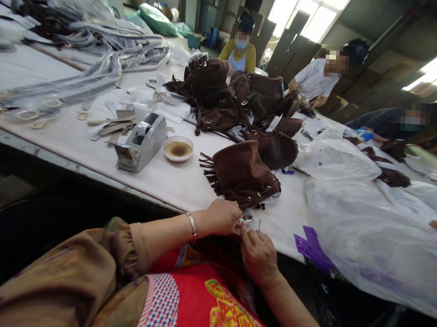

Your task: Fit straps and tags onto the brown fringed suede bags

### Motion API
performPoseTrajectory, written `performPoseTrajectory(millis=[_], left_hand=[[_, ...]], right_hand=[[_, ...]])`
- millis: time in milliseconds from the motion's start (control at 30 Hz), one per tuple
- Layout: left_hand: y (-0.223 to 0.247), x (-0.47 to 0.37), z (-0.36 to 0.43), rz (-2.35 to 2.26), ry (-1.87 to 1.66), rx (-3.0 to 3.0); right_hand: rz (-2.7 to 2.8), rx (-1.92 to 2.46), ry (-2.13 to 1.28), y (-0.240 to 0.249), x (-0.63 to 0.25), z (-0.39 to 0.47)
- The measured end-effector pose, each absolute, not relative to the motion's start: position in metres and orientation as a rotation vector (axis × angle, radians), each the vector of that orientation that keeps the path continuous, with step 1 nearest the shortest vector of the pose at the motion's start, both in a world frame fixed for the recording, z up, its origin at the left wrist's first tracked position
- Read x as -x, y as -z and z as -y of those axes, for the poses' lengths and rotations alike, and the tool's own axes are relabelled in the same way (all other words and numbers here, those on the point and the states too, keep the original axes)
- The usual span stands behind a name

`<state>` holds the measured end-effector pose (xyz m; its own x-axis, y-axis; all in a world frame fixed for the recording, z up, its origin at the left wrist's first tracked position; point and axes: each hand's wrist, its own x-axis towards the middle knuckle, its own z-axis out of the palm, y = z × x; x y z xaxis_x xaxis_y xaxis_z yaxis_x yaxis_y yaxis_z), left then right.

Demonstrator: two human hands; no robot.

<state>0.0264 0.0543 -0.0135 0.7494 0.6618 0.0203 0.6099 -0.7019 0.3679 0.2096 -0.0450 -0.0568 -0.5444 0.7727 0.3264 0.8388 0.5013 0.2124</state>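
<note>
"Where's the light from?"
"Windows [321, 23] up top, glaring white; the bench [82, 145] is pale and well lit."
"Shadows?"
"Nearly black beneath the bench, and everything far off looks soft."

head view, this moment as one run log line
left hand: at pale piece | right hand: at pale piece | grip: unclear | nearest bag: on table, beyond hands | dish: between tape dispenser and bag

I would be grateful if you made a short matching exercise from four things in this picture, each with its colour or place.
1. Fringed drawstring bag
2. Tape dispenser
3. Shallow dish
4. Bangle

A. Grey
B. Around the left wrist
C. Dark brown
D. White, with brownish contents

Pairs: 1-C, 2-A, 3-D, 4-B
</note>
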Motion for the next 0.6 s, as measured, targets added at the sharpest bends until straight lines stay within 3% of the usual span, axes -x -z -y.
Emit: performPoseTrajectory(millis=[167, 400, 600], left_hand=[[0.004, -0.022, -0.060, -0.833, -0.185, -2.618], [0.012, -0.027, -0.061, -0.917, -0.158, -2.609], [0.014, -0.029, -0.048, -0.978, -0.216, -2.629]], right_hand=[[2.519, 1.503, 0.508, 0.075, -0.207, 0.057], [2.468, 1.466, 0.266, 0.078, -0.215, 0.056], [2.439, 1.536, 0.257, 0.076, -0.210, 0.059]])
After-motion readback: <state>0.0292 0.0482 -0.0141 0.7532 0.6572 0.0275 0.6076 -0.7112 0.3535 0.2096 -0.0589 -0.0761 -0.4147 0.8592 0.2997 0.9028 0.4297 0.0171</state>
